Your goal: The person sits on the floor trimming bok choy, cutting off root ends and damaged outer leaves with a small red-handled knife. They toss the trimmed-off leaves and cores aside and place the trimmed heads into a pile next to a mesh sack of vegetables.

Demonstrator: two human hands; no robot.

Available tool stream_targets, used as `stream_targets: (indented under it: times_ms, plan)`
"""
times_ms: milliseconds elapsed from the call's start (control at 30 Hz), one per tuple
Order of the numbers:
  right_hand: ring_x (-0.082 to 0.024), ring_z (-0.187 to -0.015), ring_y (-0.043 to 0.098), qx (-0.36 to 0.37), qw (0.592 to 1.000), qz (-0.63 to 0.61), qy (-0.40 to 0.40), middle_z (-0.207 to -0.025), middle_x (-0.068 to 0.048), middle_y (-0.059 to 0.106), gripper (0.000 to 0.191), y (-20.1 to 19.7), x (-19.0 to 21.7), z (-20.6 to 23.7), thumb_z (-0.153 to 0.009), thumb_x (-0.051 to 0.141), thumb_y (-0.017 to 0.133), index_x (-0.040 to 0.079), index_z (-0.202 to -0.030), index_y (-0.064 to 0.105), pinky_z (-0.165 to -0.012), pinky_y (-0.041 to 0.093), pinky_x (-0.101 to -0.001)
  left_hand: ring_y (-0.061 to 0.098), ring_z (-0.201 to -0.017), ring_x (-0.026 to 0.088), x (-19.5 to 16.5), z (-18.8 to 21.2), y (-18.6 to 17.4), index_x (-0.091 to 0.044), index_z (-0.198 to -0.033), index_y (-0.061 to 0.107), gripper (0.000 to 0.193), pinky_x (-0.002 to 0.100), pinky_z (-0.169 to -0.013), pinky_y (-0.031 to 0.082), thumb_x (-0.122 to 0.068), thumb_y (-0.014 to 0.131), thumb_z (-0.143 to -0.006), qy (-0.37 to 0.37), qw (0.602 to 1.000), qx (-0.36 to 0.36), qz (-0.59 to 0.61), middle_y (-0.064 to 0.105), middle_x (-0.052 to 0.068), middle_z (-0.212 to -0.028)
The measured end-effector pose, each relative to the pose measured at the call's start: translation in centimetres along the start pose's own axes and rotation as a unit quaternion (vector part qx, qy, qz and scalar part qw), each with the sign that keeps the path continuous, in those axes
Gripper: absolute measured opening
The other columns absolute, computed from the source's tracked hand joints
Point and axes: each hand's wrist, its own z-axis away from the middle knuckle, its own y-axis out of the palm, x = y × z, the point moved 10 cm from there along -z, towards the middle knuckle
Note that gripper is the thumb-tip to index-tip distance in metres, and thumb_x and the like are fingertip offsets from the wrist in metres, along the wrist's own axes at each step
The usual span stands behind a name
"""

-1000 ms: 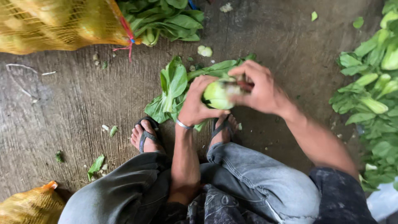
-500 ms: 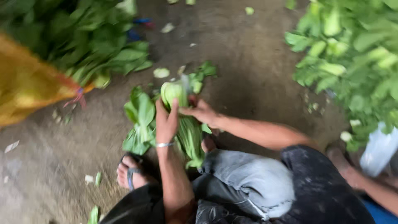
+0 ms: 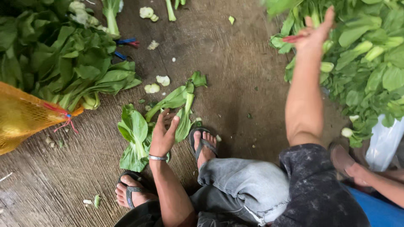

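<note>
at the bottom of the frame the person's sandalled feet (image 3: 204,145) rest on the concrete floor (image 3: 235,71). just above them, lower centre, the left hand (image 3: 163,134) hangs with fingers spread, holding nothing, over loose bok choy leaves (image 3: 136,130). at upper right the right hand (image 3: 313,33) reaches, fingers apart, touching the big greens pile (image 3: 370,54). a yellow mesh sack (image 3: 25,115) lies at the left edge.
</note>
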Motion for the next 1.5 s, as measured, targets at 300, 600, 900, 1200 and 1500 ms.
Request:
stream_targets:
  times_ms: [300, 600, 900, 1200, 1500]
  plan:
    - [-0.005, -0.057, 0.048, 0.361, 0.847, 0.364, 0.138, -0.094, -0.001, 0.071, 0.024, 8.8, -22.6, 15.1, -0.098, 0.027, 0.069, 0.015, -0.118, 0.064, -0.051, 0.043, -0.0237, 0.073, -0.1, 0.021, 0.2, 0.1, -2.2, 0.0, -0.139, 0.052, 0.058, 0.035, -0.086, 0.058, -0.035, 0.068, -0.095, 0.027, 0.996, -0.089, 0.013, 0.074, 0.013, -0.115]
    - [-0.013, -0.096, 0.067, 0.66, 0.536, 0.466, -0.244, -0.11, -0.01, 0.073, 0.048, 25.1, -32.0, 40.7, -0.088, 0.025, 0.094, 0.003, -0.124, 0.07, -0.087, 0.054, -0.0269, 0.072, -0.1, 0.025, -0.4, 2.1, -7.4, 0.001, -0.138, 0.054, 0.064, 0.036, -0.083, 0.056, -0.042, 0.069, -0.093, 0.0, 0.983, -0.181, -0.004, 0.073, 0.016, -0.115]
    - [-0.031, -0.072, 0.07, 0.681, 0.272, 0.346, -0.586, -0.127, -0.021, 0.062, 0.091, 31.7, -33.5, 56.4, -0.067, 0.041, 0.1, 0.008, -0.143, 0.062, -0.053, 0.055, -0.0404, 0.072, -0.107, 0.024, 2.8, 5.7, -12.9, 0.002, -0.139, 0.053, 0.065, 0.035, -0.085, 0.055, -0.042, 0.069, -0.093, -0.032, 0.958, -0.283, 0.023, 0.073, 0.016, -0.117]
    - [-0.016, -0.069, 0.07, 0.685, 0.339, 0.296, -0.573, -0.098, -0.001, 0.073, 0.025, 32.5, -33.3, 53.6, -0.092, 0.008, 0.086, 0.012, -0.115, 0.077, -0.061, 0.058, -0.031, 0.072, -0.103, 0.025, 2.9, 6.5, -13.5, -0.001, -0.138, 0.056, 0.063, 0.036, -0.081, 0.055, -0.043, 0.068, -0.093, -0.033, 0.953, -0.302, -0.004, 0.073, 0.014, -0.116]
    - [-0.013, -0.077, 0.07, 0.634, 0.37, 0.293, -0.613, -0.105, -0.01, 0.075, 0.021, 29.6, -30.5, 46.4, -0.092, 0.003, 0.083, 0.006, -0.112, 0.077, -0.058, 0.054, -0.0228, 0.069, -0.113, 0.027, 4.2, 4.9, -11.8, 0.001, -0.142, 0.05, 0.069, 0.037, -0.091, 0.054, -0.044, 0.069, -0.093, -0.029, 0.964, -0.262, 0.035, 0.071, 0.018, -0.123]
